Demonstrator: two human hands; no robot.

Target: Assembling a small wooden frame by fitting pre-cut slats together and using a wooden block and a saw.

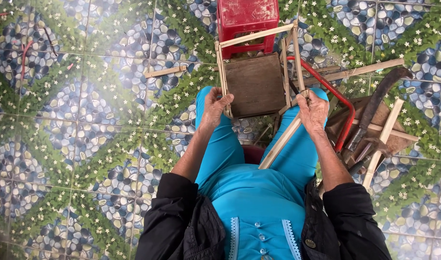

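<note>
Head view: left hand [214, 109] closed around left rail of stick frame [257, 35]; right hand [313, 110] closed on right rail, near loose slat [280, 143]. Frame sits over wooden board [254, 84] above knees, red stool [244, 19] beyond. Judgement: grip both rails evenly, keep frame square, avoid twisting joints.

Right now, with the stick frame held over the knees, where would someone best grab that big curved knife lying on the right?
Probably by the knife's lower handle end, coming from the person's right side. The dark blade curves up and away, and the handle end points toward the right hand, though tools crowd around it.
</note>
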